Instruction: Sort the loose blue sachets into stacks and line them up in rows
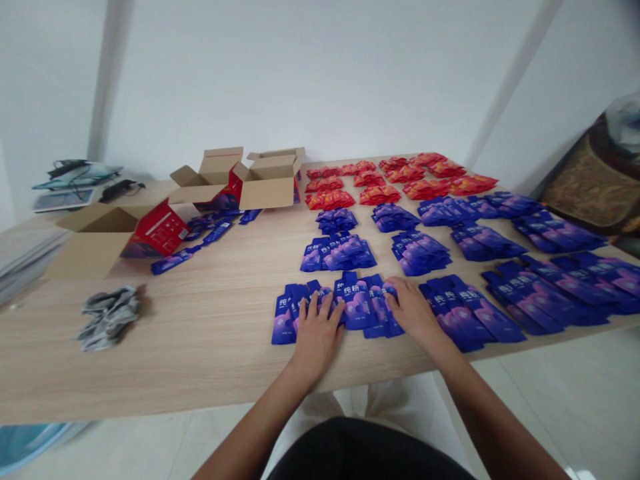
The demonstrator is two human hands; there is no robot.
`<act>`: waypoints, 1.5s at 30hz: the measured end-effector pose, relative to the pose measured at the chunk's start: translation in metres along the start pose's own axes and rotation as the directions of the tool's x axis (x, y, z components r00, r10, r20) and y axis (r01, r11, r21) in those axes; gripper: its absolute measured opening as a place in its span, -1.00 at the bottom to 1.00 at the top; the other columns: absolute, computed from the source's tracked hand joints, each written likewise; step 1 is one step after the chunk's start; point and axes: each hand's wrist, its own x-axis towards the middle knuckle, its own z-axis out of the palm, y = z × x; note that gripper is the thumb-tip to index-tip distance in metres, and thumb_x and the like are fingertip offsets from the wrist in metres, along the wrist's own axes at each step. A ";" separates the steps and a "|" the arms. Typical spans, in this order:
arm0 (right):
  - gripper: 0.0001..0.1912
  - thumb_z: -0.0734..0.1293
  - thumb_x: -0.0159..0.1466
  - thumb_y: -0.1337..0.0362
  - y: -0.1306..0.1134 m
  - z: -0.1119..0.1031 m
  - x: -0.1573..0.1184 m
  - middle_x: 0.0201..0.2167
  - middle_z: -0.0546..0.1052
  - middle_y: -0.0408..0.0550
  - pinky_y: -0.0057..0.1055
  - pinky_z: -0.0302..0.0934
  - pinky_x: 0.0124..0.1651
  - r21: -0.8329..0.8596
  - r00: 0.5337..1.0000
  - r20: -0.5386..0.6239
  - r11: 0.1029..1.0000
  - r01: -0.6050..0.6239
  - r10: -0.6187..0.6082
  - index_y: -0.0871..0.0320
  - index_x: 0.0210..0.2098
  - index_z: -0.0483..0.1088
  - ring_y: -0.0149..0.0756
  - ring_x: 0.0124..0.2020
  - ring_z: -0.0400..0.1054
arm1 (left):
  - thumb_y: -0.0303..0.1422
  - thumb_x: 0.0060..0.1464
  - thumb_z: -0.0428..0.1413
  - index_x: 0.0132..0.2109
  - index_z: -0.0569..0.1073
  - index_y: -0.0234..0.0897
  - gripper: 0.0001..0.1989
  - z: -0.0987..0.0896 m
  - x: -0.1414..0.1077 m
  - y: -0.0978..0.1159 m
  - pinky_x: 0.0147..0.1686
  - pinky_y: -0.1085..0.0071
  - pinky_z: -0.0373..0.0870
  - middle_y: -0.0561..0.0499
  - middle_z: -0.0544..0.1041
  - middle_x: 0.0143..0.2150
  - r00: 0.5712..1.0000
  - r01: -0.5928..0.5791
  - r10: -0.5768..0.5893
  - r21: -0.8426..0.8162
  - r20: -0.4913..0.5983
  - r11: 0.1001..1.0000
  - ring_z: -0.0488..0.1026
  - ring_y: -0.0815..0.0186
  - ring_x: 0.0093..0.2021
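A row of overlapping purple-blue pouches [356, 303] lies flat near the table's front edge. My left hand [318, 331] rests on the left part of this row, palm down with its fingers spread. At the row's right end, my right hand [411, 308] touches the pouches with its fingertips, the fingers apart. Another fan of purple-blue pouches [470, 310] lies just right of my right hand. Behind my hands is a smaller group of the same pouches [337, 252].
Red pouches [370, 180] lie in groups at the back. Open cardboard boxes [267, 190] stand at the back left, with loose blue packets [217, 231] beside them. A grey crumpled cloth [109, 317] is at the left. A patterned chair [590, 180] stands right.
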 end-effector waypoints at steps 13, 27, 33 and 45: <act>-0.54 0.04 0.35 0.24 -0.010 0.011 -0.030 0.27 0.20 0.02 0.11 -0.15 0.20 -0.274 0.974 0.110 0.936 0.222 -0.199 0.04 0.22 0.19 0.02 0.29 -0.05 | -0.42 0.10 0.03 0.21 0.26 -0.11 -0.50 -0.004 -0.006 -0.011 0.25 -0.12 -0.09 -0.05 0.23 0.28 0.999 0.037 -0.036 -0.113 0.017 0.993 0.02 -0.03 0.31; -0.57 0.05 0.36 0.19 -0.091 0.018 -0.009 0.27 0.20 -0.05 0.01 -0.24 0.27 -0.092 0.932 0.126 0.931 0.353 -0.341 0.07 0.16 0.27 -0.04 0.32 -0.10 | -0.52 0.15 -0.16 0.28 0.10 -0.28 -0.46 -0.003 -0.009 -0.044 0.28 0.14 0.02 -0.14 0.16 0.30 0.995 0.050 -0.088 -0.566 -0.041 0.823 0.06 0.25 0.31; -0.59 0.08 0.35 0.21 -0.086 0.023 -0.008 0.26 0.23 -0.03 0.07 -0.24 0.26 -0.092 0.921 0.185 0.927 0.365 -0.344 0.03 0.13 0.30 0.00 0.31 -0.07 | -0.38 0.23 -0.17 0.20 0.23 -0.25 -0.59 -0.019 -0.009 -0.058 0.20 0.19 0.16 -0.09 0.38 0.15 0.891 0.180 -0.427 -0.745 -0.153 0.642 0.31 0.26 0.15; -0.57 0.10 0.35 0.10 -0.113 0.023 -0.022 0.25 0.24 -0.10 0.08 -0.28 0.28 0.021 0.867 0.195 0.886 0.464 -0.459 -0.05 0.18 0.23 -0.05 0.32 -0.08 | -0.24 0.20 -0.09 0.20 0.24 -0.26 -0.56 -0.025 -0.018 -0.070 0.12 0.21 0.29 -0.11 0.37 0.16 0.748 0.121 -0.656 -0.951 -0.101 0.284 0.36 0.20 0.12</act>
